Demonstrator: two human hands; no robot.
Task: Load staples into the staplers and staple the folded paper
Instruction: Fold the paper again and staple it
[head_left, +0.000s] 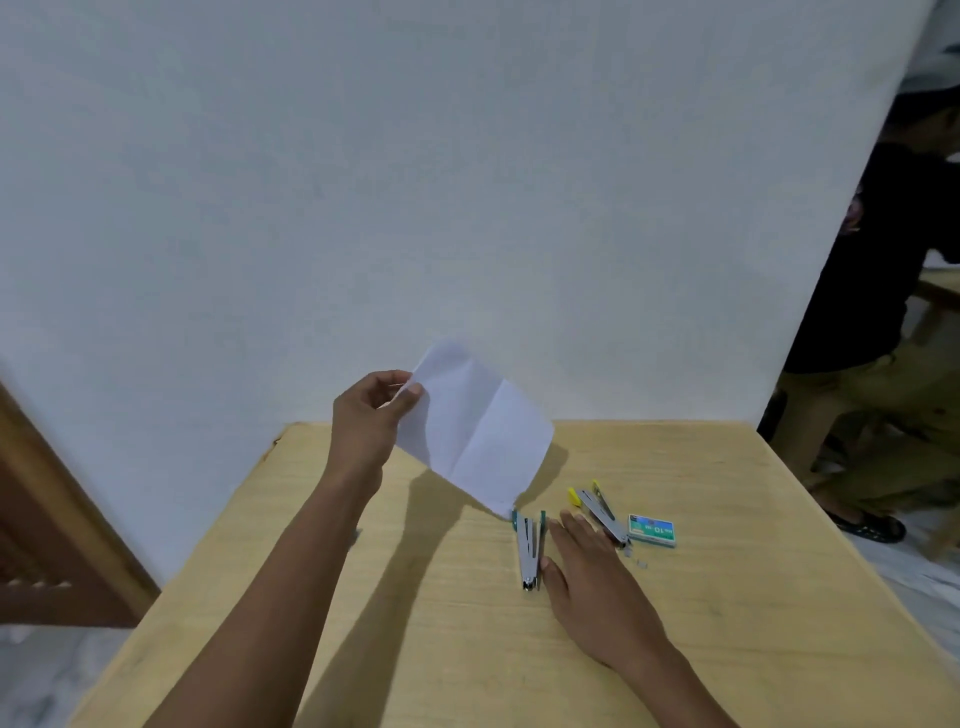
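**Desk:** What do you have on your screen at this moment?

**Operator:** I see the left hand (371, 415) lifted above the far side of the table (363, 597). Its thumb and fingers pinch the upper corner of the folded paper (478, 431). The sheet hangs in the air, tilted, with fold lines across it. Its lowest corner comes down just at the far end of the green stapler (530, 551). I cannot tell if the two touch.

**Desk:** And the right hand?

**Operator:** The right hand (592, 577) lies flat on the table, palm down, with straight fingers, and it grasps nothing. It is between the two staplers. The thumb is right beside the green stapler, and the fingers lie along the yellow stapler (600, 514).

**Desk:** How do the staplers lie?

**Operator:** Both are on the table and both are swung open, so I see the metal arms spread apart. The green one points toward the wall (467, 182). The yellow one lies at an angle to the right of it.

**Desk:** Where are the staples?

**Operator:** The staple box (652, 530), a small green one, lies just right of the yellow stapler. Some loose staples (640, 560) are on the wood near the box. At the right edge of the view I see another person (883, 291) in dark clothes, and a wooden door (52, 519) at the left.
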